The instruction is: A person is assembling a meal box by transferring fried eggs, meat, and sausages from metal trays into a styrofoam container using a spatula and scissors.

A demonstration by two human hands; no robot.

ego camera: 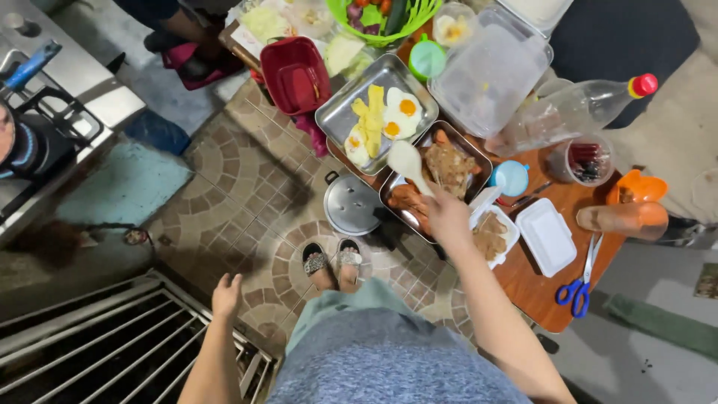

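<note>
Right hand (446,215) grips a pale plastic rice paddle (407,162), its broad rounded blade raised over the rectangular steel tray of browned meat (479,158) on the wooden worktop (538,288). Left hand (226,294) hangs empty, fingers loosely spread, above the patterned tile floor (247,194).

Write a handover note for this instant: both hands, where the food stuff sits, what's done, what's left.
Right hand: holds a white serving spoon over the metal tray of rice and sausages.
Left hand: empty, open, hanging over the tiled floor.
Open white foam box beside that tray, some food already in it; its lid half bare.
Fried egg tray untouched behind.
Left: box looks only part filled, not closed.
</note>
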